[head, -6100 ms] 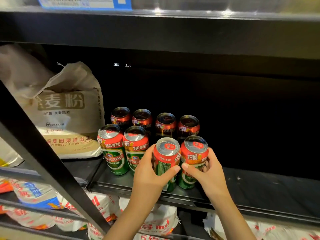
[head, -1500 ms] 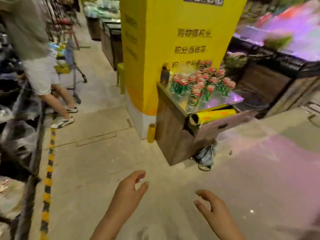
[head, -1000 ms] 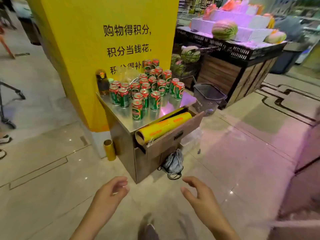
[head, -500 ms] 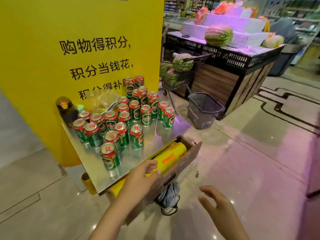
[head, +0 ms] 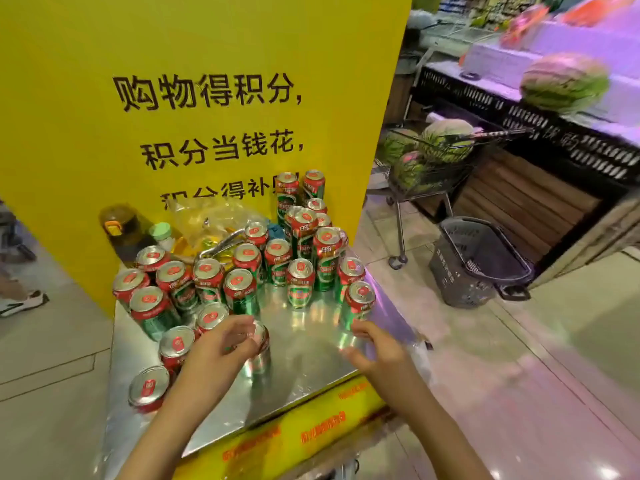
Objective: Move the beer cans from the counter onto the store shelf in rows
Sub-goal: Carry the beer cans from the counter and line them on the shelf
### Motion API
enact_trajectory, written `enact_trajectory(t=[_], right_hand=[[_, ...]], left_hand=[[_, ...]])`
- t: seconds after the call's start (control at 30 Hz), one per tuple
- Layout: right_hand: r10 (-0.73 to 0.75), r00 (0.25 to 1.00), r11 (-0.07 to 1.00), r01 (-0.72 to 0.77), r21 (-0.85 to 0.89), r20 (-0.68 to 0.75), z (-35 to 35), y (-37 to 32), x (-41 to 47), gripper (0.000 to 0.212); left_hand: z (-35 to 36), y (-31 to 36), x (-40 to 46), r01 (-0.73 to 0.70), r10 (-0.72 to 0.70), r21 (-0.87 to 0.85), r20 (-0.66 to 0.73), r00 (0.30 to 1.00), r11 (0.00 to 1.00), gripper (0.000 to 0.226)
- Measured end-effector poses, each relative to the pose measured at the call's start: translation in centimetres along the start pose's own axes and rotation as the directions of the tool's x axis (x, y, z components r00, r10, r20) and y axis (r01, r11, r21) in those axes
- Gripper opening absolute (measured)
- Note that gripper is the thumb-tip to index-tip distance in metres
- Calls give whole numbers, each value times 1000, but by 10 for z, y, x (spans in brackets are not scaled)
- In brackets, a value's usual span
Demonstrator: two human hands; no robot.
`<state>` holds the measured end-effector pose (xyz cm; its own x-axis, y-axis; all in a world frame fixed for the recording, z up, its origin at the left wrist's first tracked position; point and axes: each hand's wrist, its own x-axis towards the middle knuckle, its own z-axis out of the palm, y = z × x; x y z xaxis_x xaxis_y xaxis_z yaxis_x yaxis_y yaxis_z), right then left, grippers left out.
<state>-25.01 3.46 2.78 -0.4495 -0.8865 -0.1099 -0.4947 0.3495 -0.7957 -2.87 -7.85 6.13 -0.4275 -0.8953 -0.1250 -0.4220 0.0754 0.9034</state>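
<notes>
Steel counter top [head: 311,382], shiny and reflective, its near edge running diagonally above a yellow roll [head: 311,434] that lies just below the front lip. Bare metal shows between the two hands and towards the right corner; the left and back of the surface are crowded. Beer cans [head: 242,289], green with red tops, stand upright in a loose cluster from the left edge back to the yellow pillar [head: 207,64], a few stacked taller at the rear. To the right the floor is open, with a grey shopping basket [head: 481,261] standing well apart and a trolley of watermelons [head: 433,150] behind it.

Left hand [head: 221,355] is over a front can [head: 258,348], fingers curled towards it. The hand is smeared by motion and covers most of that can, so I cannot tell whether the grip has closed. Two more cans sit just left of that wrist, the nearest one [head: 149,388] right at the counter's left edge. Right hand [head: 377,351] reaches with relaxed, slightly bent fingers, holding nothing; its fingertips [head: 360,329] are just below the rightmost can [head: 360,301], which stands close to the right edge, and contact is unclear. A crumpled clear bag [head: 214,216] and a dark bottle [head: 121,230] sit against the pillar behind the cans; the pillar's bottom line of lettering is cut off by them. The far fruit display is blurred.
</notes>
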Motion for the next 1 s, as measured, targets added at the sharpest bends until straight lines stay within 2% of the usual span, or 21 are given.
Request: enact_trajectory(t=[0.17,0.3,0.43,0.5,0.63,0.73,0.83,1.0], right_hand=[[-93,996,995,93,-25,3,-14,-18,94,56],[-110,992,994,109,-15,-61,-11,-25,161,62],[-82,997,996,82,17,-9,4,-14,221,80],[-48,999,999,48,-26,18,7,-14,239,90],[-24,999,996,26,-87,27,11,-20,248,80],[-54,999,994,54,-93,5,12,-20,248,76],[-80,997,993,77,-89,-25,12,-22,247,75],[-20,999,1000,19,-24,-32,14,-21,248,67]], left_hand=[[-2,9,60,22,-19,55,-64,998,998,28],[1,16,128,16,-20,134,28,999,991,40],[11,25,209,-62,36,246,108,993,967,56],[20,30,247,-108,64,288,157,985,951,62],[43,29,300,-210,129,272,288,949,939,73],[55,16,320,-209,119,250,332,936,946,80],[62,9,327,-227,149,231,312,938,946,77],[64,7,329,-247,190,229,245,951,942,78]])
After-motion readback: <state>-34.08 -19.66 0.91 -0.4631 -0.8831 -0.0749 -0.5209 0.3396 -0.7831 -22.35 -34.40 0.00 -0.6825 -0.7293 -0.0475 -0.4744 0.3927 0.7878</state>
